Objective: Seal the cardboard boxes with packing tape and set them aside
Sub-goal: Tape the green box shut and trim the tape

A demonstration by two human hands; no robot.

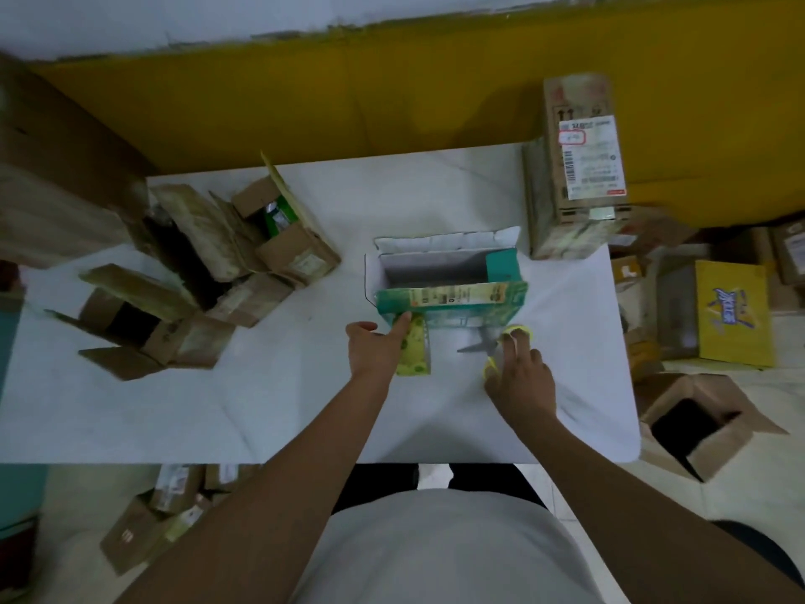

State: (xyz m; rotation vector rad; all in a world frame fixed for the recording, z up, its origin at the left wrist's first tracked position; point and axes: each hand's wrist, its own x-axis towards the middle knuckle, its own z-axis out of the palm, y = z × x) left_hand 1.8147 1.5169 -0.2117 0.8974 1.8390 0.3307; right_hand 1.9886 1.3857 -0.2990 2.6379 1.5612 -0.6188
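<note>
Green box [453,298] touched, right fingers [517,343] holding scissors [477,347]

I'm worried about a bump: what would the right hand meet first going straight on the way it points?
The right hand first meets the scissors it touches; beyond them, probably the green box, though depth is unclear.

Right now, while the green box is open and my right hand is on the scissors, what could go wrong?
1. The scissors in your right hand point their blades toward your left hand; a quick move might nick it.
2. Only one finger of that hand seems to touch the green box, so the box may slide or tip when you press on it.
</note>
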